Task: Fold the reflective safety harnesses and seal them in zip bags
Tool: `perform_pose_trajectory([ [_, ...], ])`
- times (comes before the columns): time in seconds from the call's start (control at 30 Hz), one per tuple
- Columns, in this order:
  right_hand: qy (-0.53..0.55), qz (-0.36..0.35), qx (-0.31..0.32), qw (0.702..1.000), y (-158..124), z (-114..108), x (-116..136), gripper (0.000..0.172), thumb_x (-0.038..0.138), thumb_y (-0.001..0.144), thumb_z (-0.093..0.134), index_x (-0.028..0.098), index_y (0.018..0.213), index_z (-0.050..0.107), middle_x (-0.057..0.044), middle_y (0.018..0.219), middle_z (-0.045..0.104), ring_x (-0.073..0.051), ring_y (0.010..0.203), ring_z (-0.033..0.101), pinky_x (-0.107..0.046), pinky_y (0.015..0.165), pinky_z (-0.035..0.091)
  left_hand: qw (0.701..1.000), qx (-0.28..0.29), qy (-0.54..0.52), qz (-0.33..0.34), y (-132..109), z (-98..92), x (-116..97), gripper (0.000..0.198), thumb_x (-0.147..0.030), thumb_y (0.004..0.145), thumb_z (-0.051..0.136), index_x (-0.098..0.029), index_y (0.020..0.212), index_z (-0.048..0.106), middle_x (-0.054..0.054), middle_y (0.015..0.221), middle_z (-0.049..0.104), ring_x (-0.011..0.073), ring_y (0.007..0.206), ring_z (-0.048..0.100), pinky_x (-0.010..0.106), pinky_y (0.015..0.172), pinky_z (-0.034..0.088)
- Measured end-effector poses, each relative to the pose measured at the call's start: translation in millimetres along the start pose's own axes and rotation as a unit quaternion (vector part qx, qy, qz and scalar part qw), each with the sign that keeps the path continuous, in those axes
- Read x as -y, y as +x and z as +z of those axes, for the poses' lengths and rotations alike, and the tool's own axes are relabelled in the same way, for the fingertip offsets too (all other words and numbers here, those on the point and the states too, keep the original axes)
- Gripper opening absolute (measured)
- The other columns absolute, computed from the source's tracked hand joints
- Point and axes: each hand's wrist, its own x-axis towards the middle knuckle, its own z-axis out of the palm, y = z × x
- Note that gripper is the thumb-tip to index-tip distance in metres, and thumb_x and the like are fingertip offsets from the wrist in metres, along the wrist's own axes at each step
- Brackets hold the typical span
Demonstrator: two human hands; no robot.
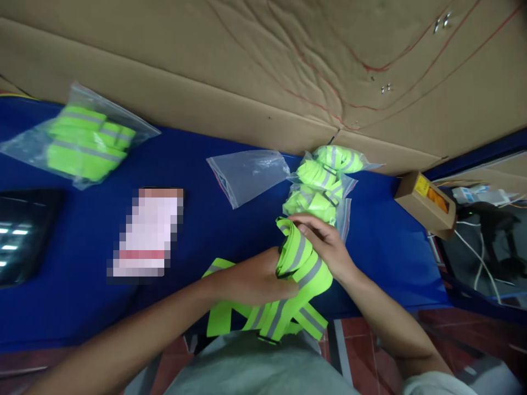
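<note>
A partly folded neon-yellow reflective strap point(315, 271) with a grey stripe is held between both hands at the table's front edge. My left hand point(267, 282) grips the bundle from the left, its fingers partly hidden behind the folds. On the upper right side, my right hand point(325, 244) is closed on the strap's edge, thumb and fingers bent around it. Loose strap ends point(267, 318) hang below the hands, over the lap, and black buckles show among them. Just beyond the right hand lie several clear bags of folded yellow straps point(315, 200).
A flat clear zip bag point(251, 175) lies on the blue table point(197, 219). To the left are a phone point(148, 230) with a blurred screen, a bagged yellow strap point(86, 145) and a dark glossy object point(24, 236). A small cardboard box point(426, 203) stands right, before a cardboard wall point(164, 71).
</note>
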Motion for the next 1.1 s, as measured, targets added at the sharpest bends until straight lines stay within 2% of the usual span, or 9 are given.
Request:
perform_pose_trajectory([
  [0.07,-0.043,-0.018,0.034,0.998,1.0,-9.3,1.6,0.036,0.055,0.097,0.061,0.028,0.113,0.077,-0.004,0.120,0.076,-0.023,0.117,0.070,-0.039,0.105,0.053,1.000,-0.013,0.007,0.005,0.0,2.6,0.0,0.014,-0.017,0.075,0.059,-0.017,0.089,0.060,-0.001,0.085,0.063,0.0156,0.079,0.057,0.026,0.071,0.047],
  [0.17,-0.043,-0.021,0.144,0.988,-2.6,-25.1,7.5,0.052,0.062,0.101,0.046,0.027,0.131,0.070,-0.006,0.133,0.071,-0.025,0.126,0.066,-0.044,0.111,0.050,0.999,-0.033,0.033,0.021,-0.6,4.9,3.3,0.014,-0.018,0.075,0.059,-0.017,0.090,0.060,0.000,0.085,0.062,0.0164,0.079,0.057,0.027,0.071,0.046],
  [0.23,-0.074,-0.051,0.200,0.976,-7.9,-28.1,12.8,0.059,0.062,0.096,0.058,0.028,0.144,0.060,-0.007,0.148,0.061,-0.027,0.138,0.057,-0.045,0.118,0.044,0.996,-0.053,0.059,0.031,0.2,4.4,7.5,0.017,-0.018,0.075,0.061,-0.017,0.092,0.062,0.000,0.085,0.063,0.0170,0.080,0.057,0.027,0.070,0.046],
  [0.33,-0.146,-0.070,0.154,0.975,-15.3,-16.8,17.6,0.074,0.051,0.082,0.081,0.028,0.147,0.055,-0.008,0.147,0.061,-0.030,0.136,0.058,-0.046,0.116,0.046,0.996,-0.079,0.040,0.029,5.1,1.9,12.6,0.030,-0.016,0.069,0.064,-0.017,0.099,0.064,0.000,0.083,0.065,0.0175,0.075,0.060,0.027,0.067,0.046],
  [0.47,-0.119,-0.046,0.072,0.989,-16.8,-0.2,17.2,0.045,0.049,0.089,0.073,0.022,0.125,0.066,-0.005,0.107,0.076,-0.024,0.098,0.073,-0.039,0.089,0.060,0.987,-0.020,-0.160,-0.022,10.9,0.8,11.7,0.038,-0.019,0.065,0.066,-0.014,0.102,0.068,0.009,0.088,0.074,0.0240,0.077,0.070,0.033,0.067,0.054],
  [0.57,-0.099,-0.077,0.010,0.992,-13.2,-5.6,22.0,0.038,0.049,0.091,0.070,0.021,0.116,0.069,-0.005,0.105,0.076,-0.023,0.095,0.072,-0.037,0.088,0.060,0.967,0.035,-0.250,-0.029,5.8,4.4,10.9,0.040,-0.027,0.067,0.077,-0.013,0.105,0.070,0.012,0.091,0.076,0.0263,0.082,0.074,0.036,0.073,0.058],
  [0.73,-0.099,-0.108,0.046,0.988,-15.4,-23.4,42.7,0.042,0.045,0.084,0.079,0.022,0.119,0.072,-0.005,0.117,0.076,-0.025,0.109,0.071,-0.039,0.099,0.056,0.997,-0.008,-0.079,-0.004,-15.4,12.3,13.1,0.032,-0.040,0.077,0.083,-0.012,0.089,0.073,0.008,0.080,0.074,0.0197,0.072,0.071,0.031,0.072,0.056],
  [0.97,0.101,0.092,0.138,0.981,-25.5,-20.5,53.6,0.043,0.054,0.075,0.085,0.017,0.097,0.079,-0.006,0.089,0.080,-0.020,0.079,0.076,-0.030,0.075,0.060,0.993,-0.089,0.075,0.030,-29.8,27.5,2.0,0.032,-0.046,0.081,0.078,-0.016,0.090,0.074,0.007,0.087,0.077,0.0226,0.084,0.072,0.031,0.078,0.055],
  [1.1,0.148,0.086,0.137,0.976,-28.0,-23.1,44.4,0.049,0.059,0.073,0.085,0.016,0.094,0.077,-0.008,0.084,0.079,-0.020,0.072,0.075,-0.031,0.073,0.060,0.984,-0.123,0.126,0.026,-33.1,33.3,-12.4,0.029,-0.044,0.080,0.078,-0.015,0.086,0.075,0.006,0.086,0.077,0.0235,0.085,0.072,0.032,0.080,0.054],
])
